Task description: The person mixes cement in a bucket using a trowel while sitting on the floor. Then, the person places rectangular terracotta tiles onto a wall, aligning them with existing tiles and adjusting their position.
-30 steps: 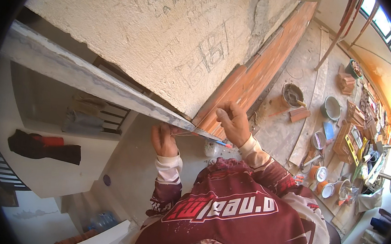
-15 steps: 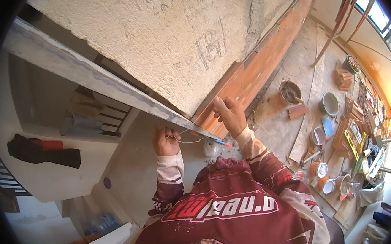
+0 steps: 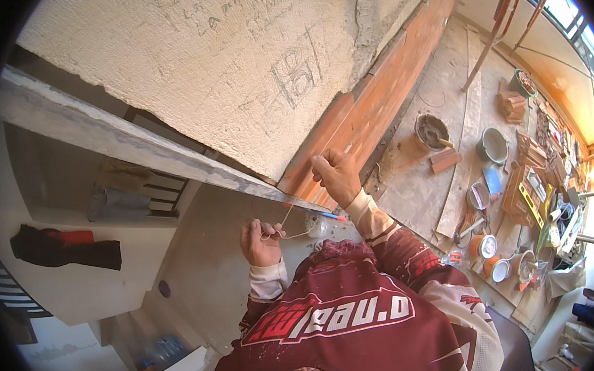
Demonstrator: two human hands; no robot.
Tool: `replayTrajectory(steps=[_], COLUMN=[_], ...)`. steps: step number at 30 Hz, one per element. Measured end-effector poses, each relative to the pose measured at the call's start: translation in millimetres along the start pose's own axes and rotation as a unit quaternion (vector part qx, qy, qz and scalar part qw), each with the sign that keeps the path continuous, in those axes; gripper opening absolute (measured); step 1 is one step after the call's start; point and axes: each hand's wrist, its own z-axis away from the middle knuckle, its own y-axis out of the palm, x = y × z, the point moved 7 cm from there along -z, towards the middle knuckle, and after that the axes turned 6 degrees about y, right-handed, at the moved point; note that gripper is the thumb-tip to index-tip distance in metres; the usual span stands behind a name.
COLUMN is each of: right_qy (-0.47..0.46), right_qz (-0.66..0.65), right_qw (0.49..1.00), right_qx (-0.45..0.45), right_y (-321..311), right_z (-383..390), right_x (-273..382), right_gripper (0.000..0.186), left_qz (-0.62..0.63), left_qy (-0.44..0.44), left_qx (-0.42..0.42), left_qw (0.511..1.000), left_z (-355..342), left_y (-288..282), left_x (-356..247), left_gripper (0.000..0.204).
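My left hand (image 3: 262,243) is closed on a thin pale string (image 3: 296,236), which hangs in a loose loop below the ledge edge. From there one strand rises past the edge toward my right hand (image 3: 337,177). That hand is pinched with thumb against fingers over the brick-tiled strip (image 3: 365,117); the string looks thin and faint near its fingertips. Between the hands, at the corner of the strip, a blue-and-red pencil-like stick (image 3: 331,216) juts out. Below it is a clear, whitish plastic item (image 3: 317,225) whose kind I cannot make out.
A rough cream wall (image 3: 202,59) with pencil marks rises ahead, above a grey ledge (image 3: 119,137). At left the drop shows a stair railing (image 3: 7,274) and dark clothing (image 3: 69,248). On the right floor stand a mortar bucket (image 3: 432,132), a basin (image 3: 493,145) and a yellow level (image 3: 531,206).
My left hand has come down and slightly right, away from the ledge, with the string. The right hand has shifted slightly left in view. The whole view has also shifted a little.
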Motion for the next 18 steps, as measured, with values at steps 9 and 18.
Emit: replayTrajectory(steps=[9,18], right_qy=[0.001,-0.008], right_qz=[0.023,0.039], right_qw=[0.999,0.999], right_qx=[0.023,0.034], right_y=[5,7], right_z=[4,8], right_x=[-14,-10], right_gripper=[0.024,0.024], left_qz=[-0.028,-0.016], left_qy=[0.040,0.079], left_qx=[-0.063,-0.007], left_qw=[0.997,0.997], left_z=[-8,-9], left_y=[-22,-11], left_x=[1,-19], left_gripper=[0.013,0.013])
